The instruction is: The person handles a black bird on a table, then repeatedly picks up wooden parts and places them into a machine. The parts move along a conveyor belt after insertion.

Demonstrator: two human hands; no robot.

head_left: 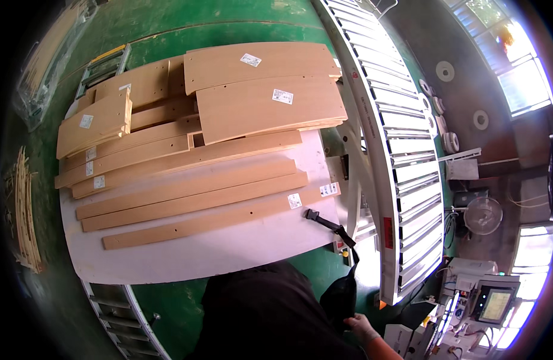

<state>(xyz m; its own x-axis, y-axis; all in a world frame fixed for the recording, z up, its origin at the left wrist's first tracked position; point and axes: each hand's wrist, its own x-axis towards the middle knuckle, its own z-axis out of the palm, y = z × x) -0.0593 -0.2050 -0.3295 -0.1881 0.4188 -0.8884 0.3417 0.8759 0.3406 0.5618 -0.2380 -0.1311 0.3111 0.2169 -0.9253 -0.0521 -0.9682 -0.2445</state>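
My right hand (361,327) is at the lower right beside my dark clothing, its fingers closed on the lower end of a black fabric pouch (340,298). From the pouch a black strap (328,224) runs up to the table edge, its buckle end lying over the white tabletop (186,264). Close to that buckle is a long wood-coloured strip (210,223) with white labels and small holes. Two more narrow strips (192,198) lie beyond it. Farther back, labelled wide panels (270,111) are stacked. My left hand does not show.
A roller conveyor (408,156) stands to the right of the table. At the lower right is a machine with a screen (495,305). Ladder-like frames (117,318) are at the left, near and far. Thin wood strips (24,210) lie on the green floor.
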